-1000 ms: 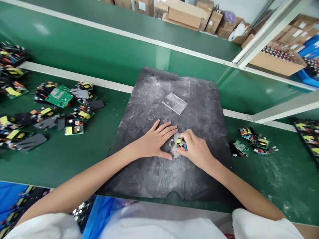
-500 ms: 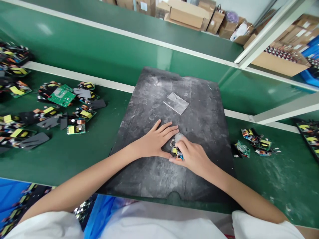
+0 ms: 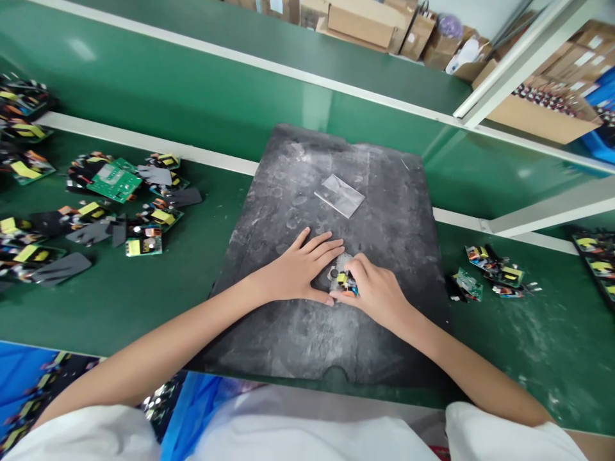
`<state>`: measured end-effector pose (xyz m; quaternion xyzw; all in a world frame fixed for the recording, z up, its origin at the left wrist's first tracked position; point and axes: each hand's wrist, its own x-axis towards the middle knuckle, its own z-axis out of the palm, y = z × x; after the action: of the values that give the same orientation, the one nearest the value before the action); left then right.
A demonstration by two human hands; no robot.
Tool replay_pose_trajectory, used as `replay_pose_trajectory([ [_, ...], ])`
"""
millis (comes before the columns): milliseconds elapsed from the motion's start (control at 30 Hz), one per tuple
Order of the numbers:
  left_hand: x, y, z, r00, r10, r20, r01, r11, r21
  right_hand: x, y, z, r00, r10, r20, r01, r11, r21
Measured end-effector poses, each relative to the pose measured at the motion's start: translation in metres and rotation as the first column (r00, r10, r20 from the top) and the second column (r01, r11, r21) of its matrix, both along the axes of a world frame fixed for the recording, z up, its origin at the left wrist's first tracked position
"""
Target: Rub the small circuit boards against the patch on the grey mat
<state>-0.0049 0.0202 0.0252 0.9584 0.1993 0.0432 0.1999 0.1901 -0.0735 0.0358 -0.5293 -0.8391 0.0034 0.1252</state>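
Note:
My left hand (image 3: 305, 269) lies flat on the worn black board (image 3: 288, 346), its fingers spread and holding nothing. Close beside its thumb, my right hand (image 3: 375, 285) has its fingers closed around a small circuit board (image 3: 344, 280) with yellow, blue and orange components. Part of that circuit board is hidden by the fingers. A greyish, clear-looking patch shows under and around it; I cannot make out what it is. Beyond both hands, a flat greyish rectangular sheet (image 3: 339, 195) rests on the black board.
Several circuit boards (image 3: 115, 179) with grey flaps are heaped on the green bench at left. A smaller group (image 3: 494, 272) lies at right. A white metal post (image 3: 523, 64) slants across the right. Cardboard boxes (image 3: 360, 29) stand behind. A blue bin (image 3: 189, 410) sits below the front edge.
My right hand, with the circuit board, has shifted slightly right and away from me, uncovering more of the greyish patch. My left hand stays nearly in place. The whole view has shifted a little.

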Motion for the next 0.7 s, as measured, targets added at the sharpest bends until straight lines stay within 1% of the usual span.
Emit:
replay_pose_trajectory([
  [67,0.0003,-0.0001,0.0007,1.0,0.002,0.0,-0.002,1.0,-0.007,0.0015,0.0017,0.0001,1.0,-0.022,-0.001,0.022,1.0,-0.003],
  [100,0.0004,-0.0002,0.001,1.0,0.003,-0.001,-0.003,1.0,-0.01,0.0014,0.0017,0.0005,1.0,-0.01,0.002,0.01,1.0,-0.009],
  [233,0.0002,-0.001,0.0005,1.0,0.0,0.01,0.0,1.0,-0.006,-0.0015,-0.0023,0.0022,0.997,0.081,0.011,-0.081,0.996,-0.042],
  [267,0.0001,-0.0011,0.0001,1.0,0.0,0.013,0.0,1.0,-0.005,-0.0019,-0.0028,0.0021,0.997,0.083,0.008,-0.082,0.996,-0.04],
  [400,0.0003,-0.001,-0.0008,1.0,0.004,0.026,-0.003,1.0,-0.005,0.0,-0.0004,0.0013,0.999,0.024,-0.027,-0.026,0.999,-0.044],
  [467,0.0003,-0.001,0.0,1.0,0.006,0.02,-0.006,1.0,-0.005,0.0011,0.0011,0.0017,0.999,0.025,-0.028,-0.027,0.998,-0.054],
  [633,-0.0004,-0.0013,0.0018,1.0,0.006,0.006,-0.006,1.0,-0.02,-0.001,-0.0028,0.0036,0.994,0.113,-0.001,-0.113,0.991,-0.066],
  [700,-0.0006,-0.0015,0.0011,1.0,0.003,0.014,-0.003,1.0,-0.02,-0.0025,-0.0051,0.0031,0.994,0.111,-0.01,-0.112,0.992,-0.052],
])
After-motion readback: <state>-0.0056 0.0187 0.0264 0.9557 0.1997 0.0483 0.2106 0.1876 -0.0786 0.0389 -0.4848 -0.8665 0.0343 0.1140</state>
